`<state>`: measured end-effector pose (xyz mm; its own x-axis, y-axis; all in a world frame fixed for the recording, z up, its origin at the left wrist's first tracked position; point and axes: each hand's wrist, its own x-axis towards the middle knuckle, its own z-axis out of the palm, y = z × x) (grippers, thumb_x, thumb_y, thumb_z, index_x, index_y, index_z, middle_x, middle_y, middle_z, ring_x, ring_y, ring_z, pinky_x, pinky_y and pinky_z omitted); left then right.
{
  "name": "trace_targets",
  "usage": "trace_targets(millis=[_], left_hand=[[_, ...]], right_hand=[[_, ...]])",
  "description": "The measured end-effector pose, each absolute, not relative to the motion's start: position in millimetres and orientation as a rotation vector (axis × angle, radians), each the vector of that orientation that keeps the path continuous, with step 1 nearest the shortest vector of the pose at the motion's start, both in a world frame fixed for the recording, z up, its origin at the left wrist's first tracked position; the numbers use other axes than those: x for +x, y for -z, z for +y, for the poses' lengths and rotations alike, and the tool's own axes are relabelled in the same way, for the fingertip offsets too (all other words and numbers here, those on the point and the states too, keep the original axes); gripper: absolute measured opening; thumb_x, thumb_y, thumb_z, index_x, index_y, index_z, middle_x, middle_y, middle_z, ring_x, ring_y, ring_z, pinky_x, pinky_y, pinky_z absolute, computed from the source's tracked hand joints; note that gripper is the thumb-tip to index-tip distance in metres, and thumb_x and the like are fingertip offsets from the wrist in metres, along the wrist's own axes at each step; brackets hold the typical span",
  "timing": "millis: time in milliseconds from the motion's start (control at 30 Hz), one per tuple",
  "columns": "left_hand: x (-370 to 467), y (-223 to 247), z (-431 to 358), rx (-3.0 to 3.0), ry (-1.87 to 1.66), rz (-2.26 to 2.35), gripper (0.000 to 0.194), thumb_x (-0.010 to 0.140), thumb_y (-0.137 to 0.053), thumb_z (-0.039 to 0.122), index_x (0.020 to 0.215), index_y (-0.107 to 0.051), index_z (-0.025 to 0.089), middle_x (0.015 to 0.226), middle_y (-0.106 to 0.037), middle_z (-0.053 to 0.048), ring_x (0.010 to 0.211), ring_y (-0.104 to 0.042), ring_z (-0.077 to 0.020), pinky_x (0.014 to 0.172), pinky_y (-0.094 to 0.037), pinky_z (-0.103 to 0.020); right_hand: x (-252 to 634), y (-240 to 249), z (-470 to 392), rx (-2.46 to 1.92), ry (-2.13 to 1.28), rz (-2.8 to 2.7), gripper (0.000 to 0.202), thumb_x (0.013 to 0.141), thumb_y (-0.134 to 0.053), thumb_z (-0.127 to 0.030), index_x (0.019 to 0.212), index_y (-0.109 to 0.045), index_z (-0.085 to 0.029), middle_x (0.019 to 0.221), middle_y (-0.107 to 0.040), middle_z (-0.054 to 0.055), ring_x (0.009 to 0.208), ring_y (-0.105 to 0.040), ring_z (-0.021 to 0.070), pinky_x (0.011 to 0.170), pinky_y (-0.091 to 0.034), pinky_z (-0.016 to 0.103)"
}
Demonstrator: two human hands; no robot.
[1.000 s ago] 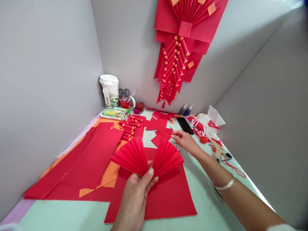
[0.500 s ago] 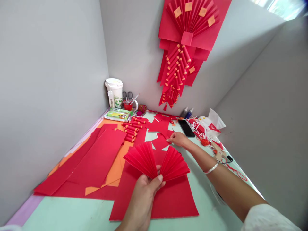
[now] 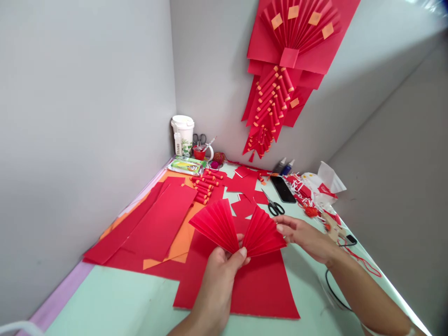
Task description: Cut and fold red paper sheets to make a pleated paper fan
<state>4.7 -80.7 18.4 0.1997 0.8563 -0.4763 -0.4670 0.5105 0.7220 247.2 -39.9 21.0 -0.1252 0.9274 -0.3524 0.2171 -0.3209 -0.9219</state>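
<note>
Near the middle of the head view, my left hand [image 3: 224, 273] pinches the base of a red pleated paper fan [image 3: 219, 226] between thumb and fingers. The fan spreads into two halves with a gap between them. At the right half's outer edge is my right hand [image 3: 304, 233], its thumb and fingers closed on the paper. Below the fan lies a large red paper sheet [image 3: 268, 294]. Black-handled scissors [image 3: 276, 208] rest on the table just beyond my right hand, beside red paper pieces [image 3: 242, 206].
Red sheets [image 3: 161, 219] overlap orange paper on the left, with several red paper rolls [image 3: 203, 190] behind. A white cup [image 3: 182, 135] stands at the back. A phone [image 3: 283, 189] and scraps [image 3: 301, 186] lie right. A red paper decoration [image 3: 273, 98] hangs on the wall.
My right hand has moved from the red paper pieces back to the fan's right edge, uncovering the scissors. My left hand keeps hold of the fan's base. The view has shifted left.
</note>
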Motion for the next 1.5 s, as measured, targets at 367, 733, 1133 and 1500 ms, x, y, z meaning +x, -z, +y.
trace_targets(millis=[367,733,1133,1500], left_hand=[[-2.5,-51.8,-66.6,0.674,-1.041,0.950,0.029,0.071,-0.078,0.033,0.094,-0.071,0.017,0.097,-0.075,-0.010,0.098,-0.067,-0.0266,0.092,-0.048,-0.039],[-19.1,-66.0,-2.5,1.013,-1.325,1.080,0.035,0.075,-0.072,0.035,0.103,-0.067,0.014,0.103,-0.070,-0.011,0.098,-0.063,-0.0232,0.086,-0.048,-0.035],[-54.9,-58.3,-44.8,1.427,-1.260,1.396,0.029,0.084,-0.063,0.039,0.109,-0.064,0.023,0.113,-0.067,-0.006,0.108,-0.060,-0.0237,0.093,-0.044,-0.033],[-72.7,5.4,-99.9,1.806,-0.943,1.661,0.028,0.086,-0.058,0.036,0.112,-0.065,0.027,0.119,-0.065,-0.008,0.111,-0.059,-0.0298,0.093,-0.047,-0.039]], right_hand=[[229.3,-26.6,-41.2,-1.221,-1.564,-0.988,0.028,0.072,-0.081,-0.039,0.088,-0.070,-0.018,0.069,-0.064,-0.002,0.052,-0.051,0.0087,0.049,-0.041,0.022],[278.8,-42.4,-19.0,-1.162,-1.213,-0.802,0.025,0.066,-0.085,-0.034,0.080,-0.066,-0.024,0.070,-0.061,-0.003,0.056,-0.055,0.0102,0.042,-0.043,0.019],[245.3,12.5,-53.6,-1.413,-1.687,-1.021,0.030,0.069,-0.083,-0.039,0.086,-0.072,-0.016,0.065,-0.060,-0.002,0.050,-0.047,0.0071,0.042,-0.035,0.018],[232.0,11.6,-67.8,-1.763,-1.087,-1.645,0.043,0.078,-0.071,-0.045,0.117,-0.066,-0.028,0.099,-0.068,0.004,0.088,-0.062,0.0252,0.076,-0.047,0.036]])
